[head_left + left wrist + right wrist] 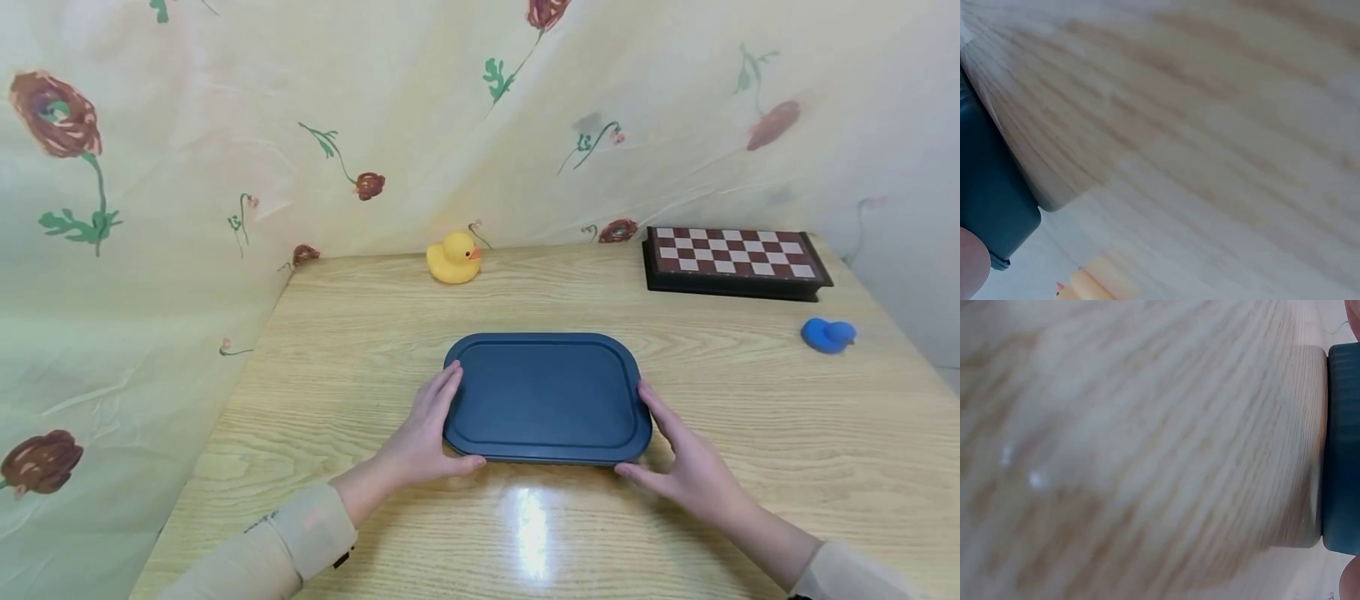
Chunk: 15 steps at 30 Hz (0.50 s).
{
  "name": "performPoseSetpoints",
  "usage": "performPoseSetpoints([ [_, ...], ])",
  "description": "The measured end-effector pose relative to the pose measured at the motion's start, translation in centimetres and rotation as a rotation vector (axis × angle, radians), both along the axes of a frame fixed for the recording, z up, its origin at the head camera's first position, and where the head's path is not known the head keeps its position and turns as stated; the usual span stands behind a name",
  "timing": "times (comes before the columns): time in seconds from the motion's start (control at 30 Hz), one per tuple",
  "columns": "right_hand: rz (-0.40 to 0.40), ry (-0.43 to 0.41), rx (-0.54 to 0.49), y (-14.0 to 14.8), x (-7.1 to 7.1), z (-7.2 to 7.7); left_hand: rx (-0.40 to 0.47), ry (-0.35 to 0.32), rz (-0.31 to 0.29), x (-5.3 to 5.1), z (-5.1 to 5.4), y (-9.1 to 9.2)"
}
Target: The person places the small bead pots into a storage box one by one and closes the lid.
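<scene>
A shallow dark blue rectangular box point(547, 396) with rounded corners and a grooved flat top sits at mid-table. My left hand point(423, 437) holds its left end, fingers along the side and thumb at the front edge. At the opposite end, my right hand point(693, 475) grips the front right corner between fingers and thumb. The left wrist view catches only a corner of the box point(991, 181) at the left edge, near a fingertip. Ribbing shows on the side of the box point(1344, 450) in the right wrist view, with fingertips partly cut off.
Behind the box, a yellow rubber duck point(453, 260) stands near the back edge of the wooden table point(337, 367). A folded chessboard case point(738, 260) lies at the back right, with a small blue duck point(827, 335) in front. Flowered cloth point(150, 333) hangs behind and at left.
</scene>
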State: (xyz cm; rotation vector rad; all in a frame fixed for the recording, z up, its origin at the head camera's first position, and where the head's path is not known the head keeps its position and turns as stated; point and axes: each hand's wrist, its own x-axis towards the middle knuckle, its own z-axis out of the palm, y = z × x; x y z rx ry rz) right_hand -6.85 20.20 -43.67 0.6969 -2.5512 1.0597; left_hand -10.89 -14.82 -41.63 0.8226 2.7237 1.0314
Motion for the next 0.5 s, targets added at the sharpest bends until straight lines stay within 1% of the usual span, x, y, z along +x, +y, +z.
performPoseSetpoints([
  [0.13, -0.017, -0.041, 0.024, 0.2, 0.0, 0.7, 0.009, 0.019, -0.012, -0.3, 0.2, -0.1],
  [0.23, -0.01, -0.087, 0.027, 0.5, -0.5, 1.5, -0.004, 0.046, -0.027, -0.8, 0.6, -0.1],
  [0.33, 0.028, -0.145, 0.018, 0.8, -1.4, 2.3, -0.04, 0.062, -0.035, -1.5, 1.0, -0.2],
  [0.4, 0.06, -0.197, 0.01, 1.1, -2.3, 2.6, -0.062, 0.06, -0.038, -2.1, 1.2, -0.2],
  [0.5, 0.087, -0.245, 0.031, 1.4, -3.6, 3.0, -0.115, 0.055, -0.043, -2.9, 1.4, -0.2],
])
